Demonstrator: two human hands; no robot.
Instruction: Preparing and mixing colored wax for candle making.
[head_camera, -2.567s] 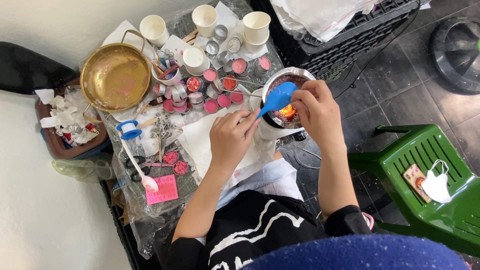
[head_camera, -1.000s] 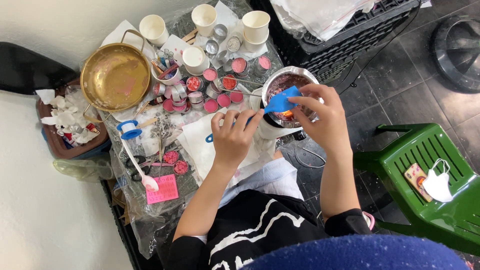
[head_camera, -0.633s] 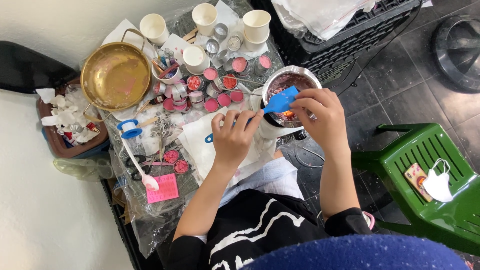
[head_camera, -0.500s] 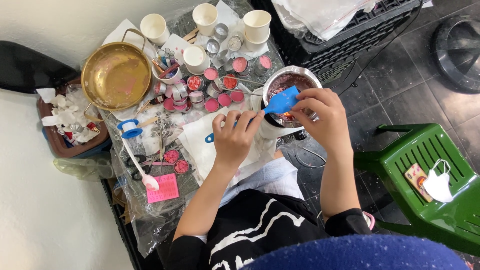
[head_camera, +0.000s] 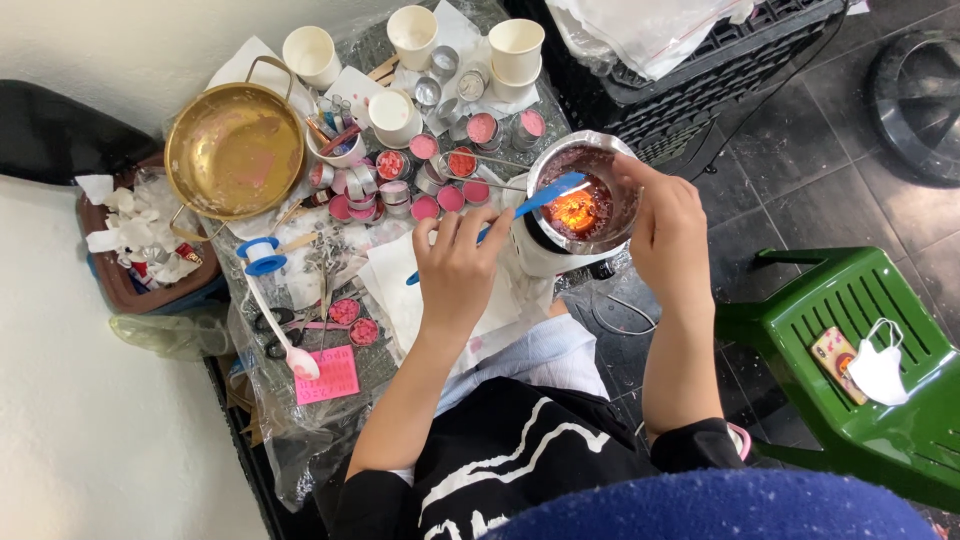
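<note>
Gripping the blue spatula (head_camera: 500, 221) in closed left hand (head_camera: 458, 268) fingers, long axis diagonal, blade up-right into metal pot (head_camera: 583, 193); right hand (head_camera: 668, 232) clasps the rim.

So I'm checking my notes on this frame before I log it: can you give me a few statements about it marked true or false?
1. The left hand holds a blue spatula over the metal pot. True.
2. The right hand rests on the green chair. False: it is at the pot's rim.
3. The brass pan is full of water. False: it shows only a pinkish film.
4. A white face mask lies on the chair. True.
</note>
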